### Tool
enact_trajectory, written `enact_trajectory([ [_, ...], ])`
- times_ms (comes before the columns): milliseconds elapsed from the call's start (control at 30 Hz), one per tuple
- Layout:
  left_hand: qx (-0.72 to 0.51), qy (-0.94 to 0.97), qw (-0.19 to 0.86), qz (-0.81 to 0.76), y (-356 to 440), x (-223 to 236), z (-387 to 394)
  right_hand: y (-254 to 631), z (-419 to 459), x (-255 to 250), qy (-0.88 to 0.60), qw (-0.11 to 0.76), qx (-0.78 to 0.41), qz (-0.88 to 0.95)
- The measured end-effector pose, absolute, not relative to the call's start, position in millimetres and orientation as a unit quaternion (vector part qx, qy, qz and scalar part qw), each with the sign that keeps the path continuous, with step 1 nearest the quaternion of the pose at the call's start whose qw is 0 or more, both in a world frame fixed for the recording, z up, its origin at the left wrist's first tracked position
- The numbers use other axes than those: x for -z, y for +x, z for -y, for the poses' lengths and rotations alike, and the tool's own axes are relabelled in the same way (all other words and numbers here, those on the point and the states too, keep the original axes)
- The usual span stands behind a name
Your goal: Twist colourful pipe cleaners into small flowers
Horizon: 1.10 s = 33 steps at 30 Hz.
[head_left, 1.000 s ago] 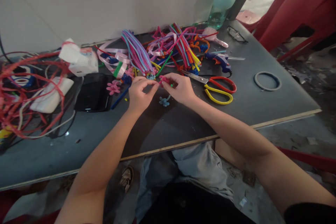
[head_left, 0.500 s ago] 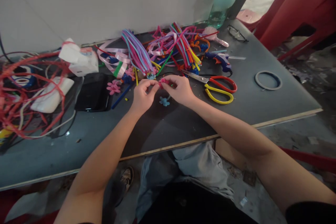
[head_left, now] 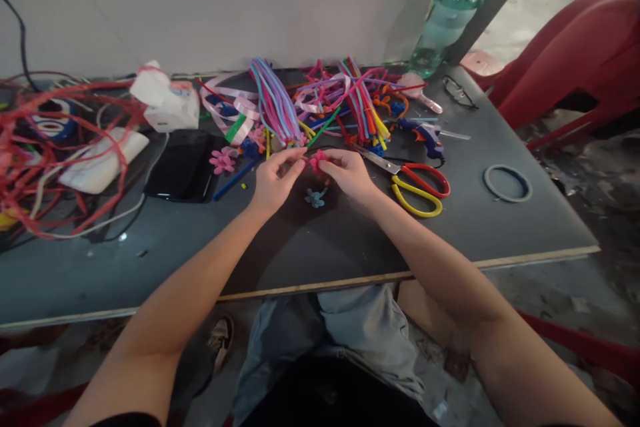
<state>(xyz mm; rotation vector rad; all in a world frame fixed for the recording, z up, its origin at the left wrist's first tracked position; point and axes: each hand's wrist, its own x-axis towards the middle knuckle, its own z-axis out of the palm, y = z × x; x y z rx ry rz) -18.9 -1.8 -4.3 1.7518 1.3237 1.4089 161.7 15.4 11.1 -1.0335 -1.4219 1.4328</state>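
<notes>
Between my two hands is a small pink pipe-cleaner flower [head_left: 317, 159]. My left hand [head_left: 278, 177] pinches at its left side, thumb and forefinger together. From the other side my right hand [head_left: 347, 173] grips the flower with closed fingertips, which partly cover it. Just below, a blue pipe-cleaner flower [head_left: 315, 198] lies on the dark table [head_left: 310, 247]. Another pink pipe-cleaner flower [head_left: 223, 160] rests to the left of my left hand. Scissors [head_left: 413, 181] with red and yellow handles lie to the right of my right hand.
Behind my hands lie bundles of coloured pipe cleaners [head_left: 275, 103] and pale ribbon [head_left: 245, 107]. A glue gun [head_left: 423, 137], a tape roll [head_left: 507, 183] and a green bottle [head_left: 445, 30] are on the right. A black phone [head_left: 181, 167] and tangled red cord [head_left: 120, 167] occupy the left.
The pink flower shows more plainly between my fingers, and my hands are slightly further apart. The whole view has shifted a little as my head moved.
</notes>
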Motion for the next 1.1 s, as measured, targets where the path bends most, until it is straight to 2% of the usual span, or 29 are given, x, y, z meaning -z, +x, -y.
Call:
enact_trajectory([
  [167, -0.499, 0.695, 0.200, -0.477, -17, 6, 2, 162, -16, -5, -0.427, 0.459, -0.522, 0.579],
  [400, -0.488, 0.725, 0.165, -0.457, -21, 5, 4, 162, -12, -14, -0.411, 0.472, -0.478, 0.616],
  [767, -0.456, 0.800, 0.027, -0.389, -31, 1, -3, 159, -9, -20, -0.377, 0.400, -0.643, 0.534],
  [1000, -0.459, 0.807, -0.013, -0.371, -28, 7, -7, 160, -14, -13, -0.410, 0.438, -0.621, 0.505],
  [1100, -0.477, 0.780, -0.013, -0.405, -28, 3, -4, 168, -19, -13, -0.435, 0.429, -0.580, 0.539],
])
